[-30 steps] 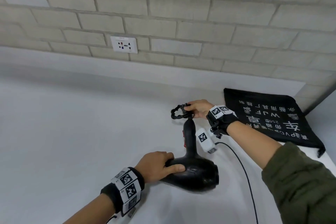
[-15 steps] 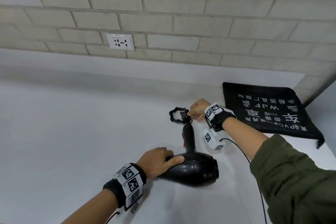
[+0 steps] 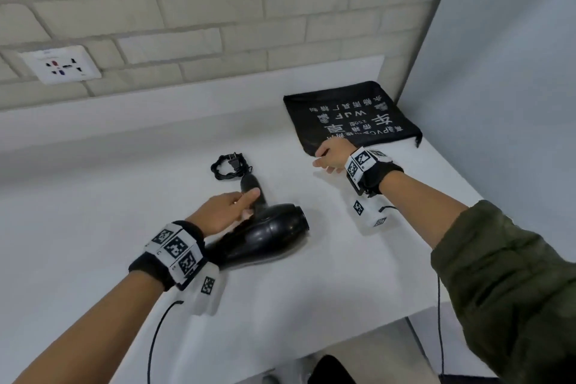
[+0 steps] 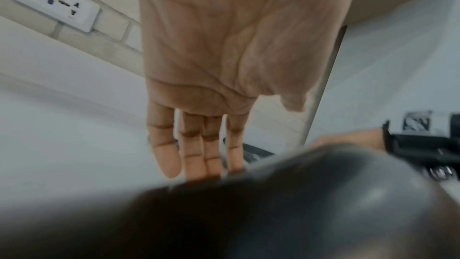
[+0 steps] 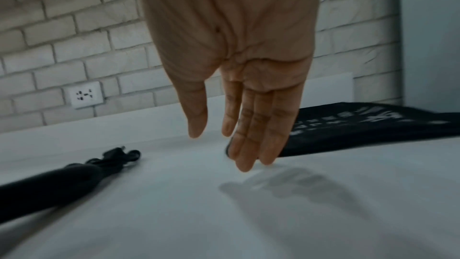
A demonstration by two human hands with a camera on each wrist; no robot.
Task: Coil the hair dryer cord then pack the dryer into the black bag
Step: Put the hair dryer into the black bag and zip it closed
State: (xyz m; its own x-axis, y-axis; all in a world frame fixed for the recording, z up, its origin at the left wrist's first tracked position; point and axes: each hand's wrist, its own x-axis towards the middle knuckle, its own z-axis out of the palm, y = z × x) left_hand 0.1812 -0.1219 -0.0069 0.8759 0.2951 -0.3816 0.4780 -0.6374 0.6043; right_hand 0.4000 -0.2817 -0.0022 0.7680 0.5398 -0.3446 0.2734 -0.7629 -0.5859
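We see a glossy black hair dryer (image 3: 268, 232) lying on its side on a smooth white table (image 3: 93, 227), its rounded barrel toward us and its slim handle pointing to the brick wall (image 3: 218, 9). At the handle's far end the cord (image 3: 229, 167) lies wound in a small knobbly ring, plug on top. Our left hand (image 3: 224, 212) reaches over the barrel with fingers (image 4: 194, 157) straight and close together, tips at the handle; the barrel's blurred bulk hides whether they touch it. Our right hand (image 3: 332, 154) hovers with straight, relaxed fingers (image 5: 251, 141) at the near left corner of the black bag (image 3: 352, 117), a flat, matte fabric pouch printed with pale characters; contact with the cloth cannot be made out. The bag lies near the table's right edge, against a plain side panel (image 3: 498, 72), well apart from the dryer, with bare tabletop between. A white wall socket (image 3: 60, 64) sits at left. Our sleeve (image 3: 511, 290) is cut off at the frame's edge.
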